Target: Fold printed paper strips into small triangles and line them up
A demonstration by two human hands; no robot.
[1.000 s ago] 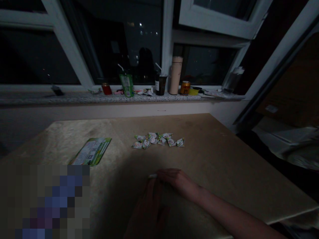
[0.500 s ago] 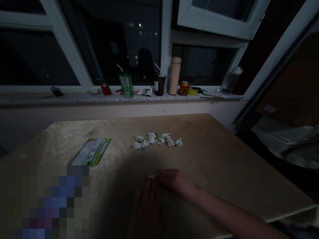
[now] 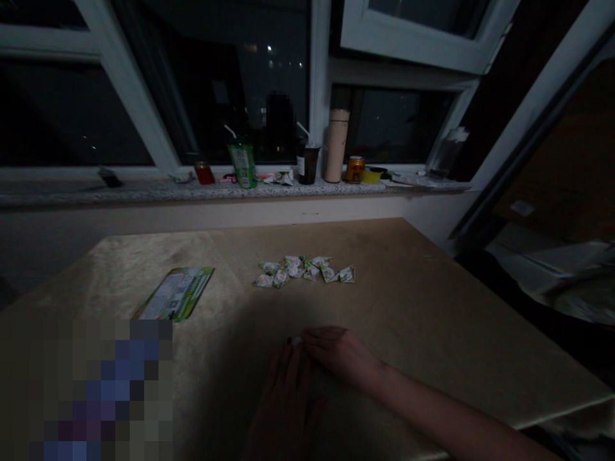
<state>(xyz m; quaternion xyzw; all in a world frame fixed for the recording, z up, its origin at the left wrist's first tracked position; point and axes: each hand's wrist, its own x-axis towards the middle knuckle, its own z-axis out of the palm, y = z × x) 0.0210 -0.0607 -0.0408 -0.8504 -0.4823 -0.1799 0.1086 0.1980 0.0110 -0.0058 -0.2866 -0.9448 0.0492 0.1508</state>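
Nearest, the left hand (image 3: 286, 384) has its fingers stretched forward; the right hand (image 3: 336, 349) lies at its right. Their fingertips meet at a small whitish piece (image 3: 296, 341), probably to steady it from two sides; whether either hand grips it, I cannot tell. Farther left on the tan worktop (image 3: 413, 307) lies a flat green-and-white printed packet (image 3: 177, 293). Beyond, white-and-green twisted wrapped pieces (image 3: 294, 266) sit in a loose cluster, perhaps to avoid the fingers. Farthest, the speckled stone windowsill (image 3: 163, 193) carries an upright pinkish cylindrical flask (image 3: 337, 148).

Wrapped pieces (image 3: 295, 266) block ahead, packet (image 3: 179, 293) left; bare tabletop (image 3: 231, 275) between.
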